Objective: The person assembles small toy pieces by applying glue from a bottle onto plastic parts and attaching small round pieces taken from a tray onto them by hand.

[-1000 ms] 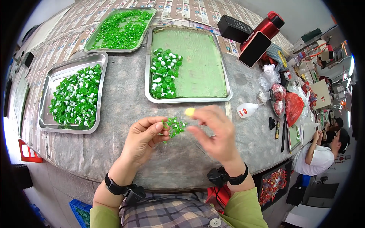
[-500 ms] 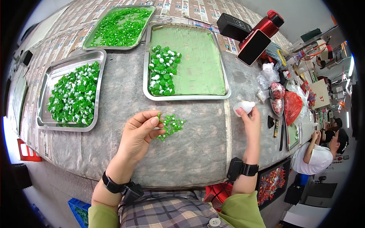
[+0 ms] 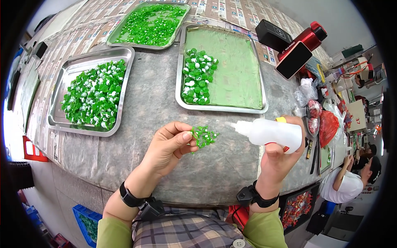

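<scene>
My left hand (image 3: 169, 148) is closed in a pinch on a small green piece (image 3: 192, 133), mostly hidden by thumb and fingers. Just to its right, a loose heap of small green pieces with white dots (image 3: 205, 137) lies on the grey table covering. In my right hand (image 3: 281, 163) is a white squeeze bottle (image 3: 271, 134) with a yellow patch and a red mark. The bottle lies on its side in the air, its narrow nozzle facing left toward my left hand, with a gap between them.
A green-lined metal tray (image 3: 244, 78) holds green-and-white rounded pieces along its left side. Two more trays, a left tray (image 3: 57, 113) and a far tray (image 3: 175, 40), hold many pieces. A phone (image 3: 294, 60) leans by a red bottle (image 3: 308, 37). Another person (image 3: 337, 184) sits at right.
My right hand has raised the squeeze bottle and turned its nozzle leftward. The left hand keeps its pinch by the heap. The whole view has shifted slightly.
</scene>
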The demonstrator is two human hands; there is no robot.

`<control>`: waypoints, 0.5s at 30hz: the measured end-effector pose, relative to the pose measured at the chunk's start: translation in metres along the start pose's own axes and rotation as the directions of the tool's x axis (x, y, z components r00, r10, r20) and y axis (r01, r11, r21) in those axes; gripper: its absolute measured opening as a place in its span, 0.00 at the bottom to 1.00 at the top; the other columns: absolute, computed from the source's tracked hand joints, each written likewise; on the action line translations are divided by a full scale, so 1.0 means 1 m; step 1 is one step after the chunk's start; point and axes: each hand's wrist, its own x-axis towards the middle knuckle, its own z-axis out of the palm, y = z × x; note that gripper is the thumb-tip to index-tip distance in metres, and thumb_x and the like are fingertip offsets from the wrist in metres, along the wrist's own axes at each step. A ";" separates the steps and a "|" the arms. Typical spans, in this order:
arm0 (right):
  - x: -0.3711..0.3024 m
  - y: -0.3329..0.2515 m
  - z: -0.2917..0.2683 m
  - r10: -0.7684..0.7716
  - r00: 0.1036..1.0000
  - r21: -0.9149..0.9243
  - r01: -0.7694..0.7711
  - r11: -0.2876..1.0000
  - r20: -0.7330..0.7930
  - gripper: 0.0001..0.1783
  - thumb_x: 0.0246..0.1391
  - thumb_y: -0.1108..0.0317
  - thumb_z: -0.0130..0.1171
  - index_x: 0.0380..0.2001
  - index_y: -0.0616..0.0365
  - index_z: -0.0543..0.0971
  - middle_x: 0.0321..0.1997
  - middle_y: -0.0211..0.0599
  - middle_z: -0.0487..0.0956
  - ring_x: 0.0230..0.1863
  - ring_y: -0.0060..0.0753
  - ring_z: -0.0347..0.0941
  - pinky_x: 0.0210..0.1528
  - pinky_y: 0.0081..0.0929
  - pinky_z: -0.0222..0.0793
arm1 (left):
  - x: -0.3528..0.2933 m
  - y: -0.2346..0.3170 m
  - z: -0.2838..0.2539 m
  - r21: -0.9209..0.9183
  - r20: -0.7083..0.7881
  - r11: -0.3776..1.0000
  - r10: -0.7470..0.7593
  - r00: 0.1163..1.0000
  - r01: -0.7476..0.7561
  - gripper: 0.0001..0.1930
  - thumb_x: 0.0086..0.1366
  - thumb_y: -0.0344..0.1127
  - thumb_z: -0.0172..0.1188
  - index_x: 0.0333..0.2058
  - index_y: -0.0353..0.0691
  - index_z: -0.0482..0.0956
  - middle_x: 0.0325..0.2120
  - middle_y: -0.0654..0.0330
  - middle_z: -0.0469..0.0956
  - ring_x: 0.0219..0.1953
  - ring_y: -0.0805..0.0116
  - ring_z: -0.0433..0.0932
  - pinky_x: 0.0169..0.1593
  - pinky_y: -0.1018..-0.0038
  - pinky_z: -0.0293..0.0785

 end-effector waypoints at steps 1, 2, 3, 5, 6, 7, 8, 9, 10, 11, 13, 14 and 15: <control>-0.002 0.002 0.003 -0.028 1.000 0.032 0.028 0.999 0.002 0.30 0.22 0.53 0.70 0.26 0.60 0.68 0.23 0.26 0.67 0.25 0.16 0.61 0.27 0.13 0.56 | 0.000 0.001 0.000 0.008 -0.007 1.000 -0.007 1.000 0.007 0.05 0.53 0.30 0.54 0.29 0.37 0.70 0.24 0.61 0.73 0.25 0.75 0.73 0.31 0.80 0.73; -0.004 0.004 0.005 -0.055 0.998 0.064 0.055 0.996 0.003 0.29 0.22 0.53 0.69 0.26 0.60 0.68 0.22 0.26 0.67 0.24 0.17 0.61 0.25 0.13 0.55 | -0.001 0.001 -0.001 0.006 -0.012 1.000 -0.004 1.000 0.004 0.05 0.53 0.30 0.54 0.29 0.37 0.70 0.24 0.61 0.73 0.25 0.75 0.73 0.31 0.80 0.73; -0.006 0.006 0.007 -0.098 0.995 0.070 0.098 0.993 -0.010 0.29 0.24 0.52 0.69 0.26 0.59 0.68 0.21 0.26 0.67 0.22 0.17 0.60 0.23 0.14 0.54 | -0.001 0.001 -0.001 0.004 0.003 1.000 -0.015 1.000 0.015 0.05 0.53 0.30 0.54 0.29 0.37 0.70 0.24 0.61 0.73 0.25 0.75 0.73 0.31 0.80 0.73; -0.008 0.008 0.004 -0.128 0.989 0.024 0.127 0.992 0.072 0.29 0.25 0.52 0.68 0.26 0.59 0.68 0.21 0.27 0.67 0.22 0.18 0.60 0.23 0.14 0.54 | -0.001 0.001 -0.001 0.001 0.019 1.000 -0.027 0.999 0.027 0.05 0.53 0.30 0.54 0.30 0.37 0.70 0.24 0.61 0.73 0.25 0.75 0.73 0.31 0.80 0.73; -0.009 0.009 0.003 -0.156 0.976 -0.019 0.160 0.987 0.152 0.28 0.26 0.52 0.68 0.26 0.59 0.68 0.21 0.28 0.67 0.21 0.18 0.60 0.22 0.14 0.54 | -0.001 0.001 0.000 -0.004 0.015 1.000 -0.028 0.999 0.028 0.05 0.53 0.29 0.54 0.29 0.37 0.70 0.23 0.61 0.73 0.25 0.75 0.73 0.31 0.80 0.73; -0.010 0.010 0.004 -0.181 0.972 -0.029 0.188 0.982 0.147 0.27 0.27 0.53 0.68 0.26 0.59 0.68 0.22 0.29 0.68 0.20 0.19 0.62 0.21 0.15 0.57 | -0.001 0.001 0.001 -0.008 0.012 1.000 -0.029 1.000 0.029 0.05 0.53 0.29 0.54 0.29 0.37 0.70 0.23 0.61 0.73 0.25 0.75 0.73 0.30 0.80 0.73; -0.011 0.010 0.004 -0.181 0.972 -0.030 0.188 0.982 0.146 0.27 0.27 0.53 0.68 0.26 0.59 0.68 0.22 0.29 0.68 0.20 0.19 0.62 0.21 0.15 0.57 | 0.000 0.001 0.000 -0.007 0.013 1.000 -0.029 0.999 0.030 0.05 0.53 0.29 0.54 0.29 0.37 0.70 0.23 0.61 0.73 0.25 0.75 0.73 0.30 0.80 0.73; -0.011 0.010 0.004 -0.163 0.973 -0.039 0.172 0.984 0.166 0.27 0.27 0.54 0.68 0.26 0.60 0.68 0.22 0.30 0.68 0.21 0.19 0.63 0.21 0.15 0.58 | 0.000 0.000 -0.001 -0.007 0.018 0.999 -0.033 0.999 0.033 0.05 0.53 0.29 0.54 0.29 0.37 0.70 0.23 0.61 0.73 0.24 0.74 0.73 0.30 0.80 0.73; -0.012 0.010 0.004 -0.145 0.972 -0.049 0.156 0.986 0.186 0.26 0.27 0.55 0.68 0.27 0.60 0.68 0.21 0.30 0.68 0.21 0.20 0.64 0.21 0.15 0.59 | 0.000 0.000 -0.002 -0.007 0.023 0.999 -0.035 0.999 0.036 0.05 0.53 0.29 0.54 0.29 0.37 0.71 0.23 0.61 0.73 0.24 0.74 0.73 0.30 0.80 0.73; -0.012 0.011 0.004 -0.145 0.972 -0.048 0.157 0.987 0.185 0.26 0.27 0.55 0.68 0.27 0.60 0.68 0.21 0.30 0.68 0.21 0.20 0.64 0.21 0.15 0.59 | 0.000 0.000 -0.002 -0.006 0.023 0.999 -0.035 0.999 0.035 0.05 0.53 0.29 0.54 0.29 0.37 0.71 0.23 0.61 0.73 0.24 0.74 0.73 0.30 0.80 0.73; -0.012 0.011 0.002 -0.149 0.964 -0.064 0.167 0.984 0.219 0.26 0.27 0.57 0.68 0.26 0.61 0.68 0.22 0.31 0.68 0.21 0.21 0.66 0.21 0.15 0.60 | 0.000 0.000 -0.001 0.008 0.021 0.999 -0.040 0.999 0.040 0.05 0.53 0.29 0.54 0.28 0.37 0.71 0.22 0.61 0.73 0.24 0.74 0.73 0.30 0.80 0.73; -0.012 0.011 0.003 -0.150 0.964 -0.064 0.167 0.984 0.219 0.26 0.27 0.57 0.68 0.26 0.61 0.68 0.22 0.31 0.68 0.21 0.21 0.66 0.21 0.15 0.60 | -0.001 0.000 -0.001 0.008 0.021 0.999 -0.040 0.999 0.039 0.05 0.53 0.29 0.54 0.28 0.37 0.71 0.22 0.61 0.73 0.24 0.74 0.73 0.30 0.80 0.73; -0.011 0.010 0.004 -0.162 0.961 -0.079 0.184 0.980 0.224 0.26 0.28 0.57 0.68 0.26 0.61 0.69 0.22 0.31 0.68 0.21 0.21 0.66 0.21 0.15 0.60 | 0.000 -0.001 -0.002 0.006 0.025 0.999 -0.046 0.999 0.046 0.05 0.53 0.29 0.54 0.28 0.37 0.71 0.22 0.61 0.73 0.24 0.73 0.73 0.30 0.80 0.73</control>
